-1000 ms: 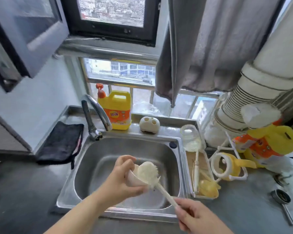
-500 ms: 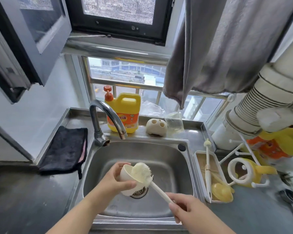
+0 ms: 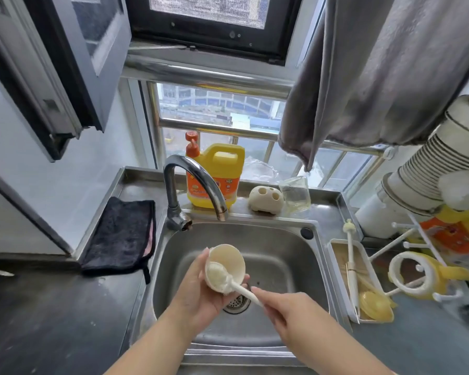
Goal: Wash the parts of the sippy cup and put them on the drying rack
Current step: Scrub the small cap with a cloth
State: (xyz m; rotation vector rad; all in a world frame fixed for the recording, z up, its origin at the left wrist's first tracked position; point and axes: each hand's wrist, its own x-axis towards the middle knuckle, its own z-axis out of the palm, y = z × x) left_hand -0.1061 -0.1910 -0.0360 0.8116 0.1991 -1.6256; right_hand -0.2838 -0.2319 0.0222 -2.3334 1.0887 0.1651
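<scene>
Scrubbing is what we are doing at this moment. Our right hand (image 3: 284,309), at 5 o'clock of the sink (image 3: 282,255), has its fingers curled around the handle of the brush (image 3: 228,280). Our left hand (image 3: 201,290), at 7 o'clock, grips the cup (image 3: 226,262) from below and from the side, with the fingers wrapped on its wall. The cup is tilted with its mouth toward us, above the drain (image 3: 236,303), and the brush head lies inside it against the lower wall.

We judge that the task is in its middle. This cup part is under washing and is not yet rinsed: no water comes from the tap (image 3: 198,182) at 12 o'clock. At 3 o'clock the rack (image 3: 406,239) already carries a yellow part with a white ring (image 3: 417,277), and the tray (image 3: 333,255) beside the sink holds a thin brush (image 3: 350,255) and a yellow lid (image 3: 375,309). If these are already washed, we cannot tell. What is left, at least, is to rinse the cup and to set it on the rack.

Farther, at 12 o'clock, stand the soap jug (image 3: 217,180), a white holder (image 3: 266,198) and a glass jar (image 3: 295,194); a dark cloth (image 3: 119,236) lies at 9 o'clock.

Our left palm is hidden by the cup. The right side of the rack is cut off by the edge, and the things behind it are hard to make out.
</scene>
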